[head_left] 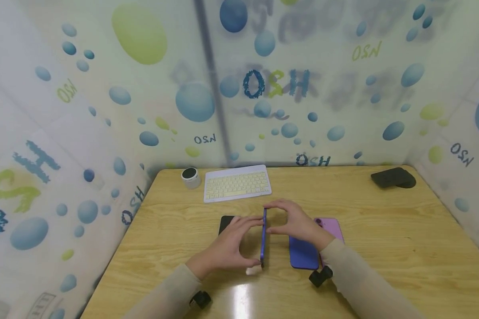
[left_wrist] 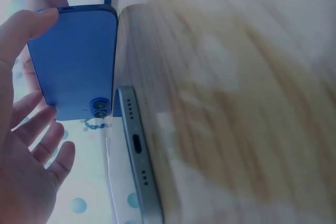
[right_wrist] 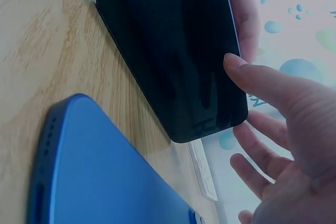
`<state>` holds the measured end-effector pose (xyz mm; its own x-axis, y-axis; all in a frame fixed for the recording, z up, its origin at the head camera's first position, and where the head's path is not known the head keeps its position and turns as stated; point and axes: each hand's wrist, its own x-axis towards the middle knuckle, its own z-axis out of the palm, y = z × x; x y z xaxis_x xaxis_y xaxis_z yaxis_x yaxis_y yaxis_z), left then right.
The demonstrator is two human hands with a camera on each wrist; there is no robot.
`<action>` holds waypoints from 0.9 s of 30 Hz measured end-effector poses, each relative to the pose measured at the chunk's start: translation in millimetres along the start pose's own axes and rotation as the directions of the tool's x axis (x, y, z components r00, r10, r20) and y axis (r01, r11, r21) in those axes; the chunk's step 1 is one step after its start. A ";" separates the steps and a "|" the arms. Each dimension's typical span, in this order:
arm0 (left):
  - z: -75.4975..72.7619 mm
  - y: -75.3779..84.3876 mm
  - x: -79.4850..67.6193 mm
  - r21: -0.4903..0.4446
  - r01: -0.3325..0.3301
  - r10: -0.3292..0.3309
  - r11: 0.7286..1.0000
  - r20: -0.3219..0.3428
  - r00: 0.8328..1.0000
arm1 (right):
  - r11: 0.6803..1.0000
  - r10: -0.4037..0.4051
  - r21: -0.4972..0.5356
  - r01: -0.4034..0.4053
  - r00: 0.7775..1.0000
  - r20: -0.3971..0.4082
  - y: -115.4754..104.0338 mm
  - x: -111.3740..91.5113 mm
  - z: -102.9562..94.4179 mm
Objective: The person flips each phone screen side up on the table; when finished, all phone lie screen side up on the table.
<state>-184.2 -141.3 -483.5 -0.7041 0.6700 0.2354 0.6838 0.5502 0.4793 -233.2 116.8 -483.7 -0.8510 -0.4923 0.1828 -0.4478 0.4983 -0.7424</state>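
Observation:
A blue smartphone (head_left: 264, 239) stands on its long side between both hands, its lower edge at or just above the table. My left hand (head_left: 231, 246) grips it by the ends, with the thumb at the near end and fingers toward the far one. From the other side my right hand (head_left: 297, 223) holds the far end; its thumb touches the dark screen (right_wrist: 168, 56). The back with its cameras (left_wrist: 100, 107) faces left. Under the right wrist lie another blue phone (head_left: 303, 254) and a pink phone (head_left: 333, 227). A dark phone (head_left: 225, 223) lies partly hidden behind the left hand.
Toward the back of the wooden table (head_left: 383, 243) lies a white keyboard (head_left: 237, 184), with a small white cylinder with a black top (head_left: 191, 178) to its left. Black flat items (head_left: 393, 177) sit at the back right corner. Patterned curtain-like walls (head_left: 263, 124) enclose the table.

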 end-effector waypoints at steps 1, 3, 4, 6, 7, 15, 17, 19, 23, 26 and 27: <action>-0.9 -0.4 -0.1 0.003 -0.004 0.004 1.000 0.003 1.000 | 1.000 -0.006 -0.002 0.006 1.000 -0.004 -0.4 0.3 0.3; -2.7 -1.2 -0.4 0.009 -0.015 0.015 1.000 0.001 1.000 | 1.000 -0.009 0.006 0.009 1.000 -0.010 -1.2 1.1 1.4; -3.7 -1.4 -0.5 0.010 -0.018 0.018 1.000 0.001 1.000 | 1.000 -0.013 0.004 0.013 1.000 -0.014 -1.7 1.4 1.9; -5.4 -1.9 -1.0 0.019 -0.034 0.035 0.999 -0.009 0.999 | 1.000 -0.025 0.004 0.025 0.999 -0.022 -2.4 2.0 3.2; -6.1 -2.2 -1.1 0.025 -0.045 0.045 0.999 -0.013 0.999 | 0.999 -0.031 0.009 0.031 0.999 -0.027 -2.4 2.2 4.0; -8.9 -3.6 -2.5 0.057 -0.084 0.087 0.995 -0.034 0.996 | 0.999 -0.006 0.042 0.007 1.000 -0.031 2.4 4.5 8.5; -9.1 -4.7 -3.5 0.063 -0.087 0.089 0.994 -0.042 0.995 | 1.000 -0.008 0.018 0.008 1.000 -0.015 5.4 5.2 9.2; -9.5 -5.6 -4.9 0.062 -0.077 0.080 0.995 -0.044 0.996 | 1.000 -0.010 -0.026 0.010 1.000 0.010 8.6 5.1 9.5; -11.0 -5.9 -7.9 0.049 -0.036 0.037 0.998 -0.034 0.999 | 0.994 0.002 -0.106 0.005 0.998 0.063 13.7 4.3 10.2; -12.2 -5.8 -9.3 0.043 -0.014 0.016 0.999 -0.033 0.999 | 0.993 0.024 -0.119 -0.014 0.996 0.084 16.7 4.5 11.3; -12.7 -5.6 -9.6 0.040 -0.008 0.009 0.999 -0.033 0.999 | 0.992 0.024 -0.123 -0.013 0.996 0.087 17.6 4.8 11.8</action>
<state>-183.7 -157.2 -477.7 -0.7036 0.6583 0.2676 0.6965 0.5643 0.4432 -241.9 114.8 -503.5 -0.8342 -0.5407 0.1085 -0.4673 0.5884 -0.6598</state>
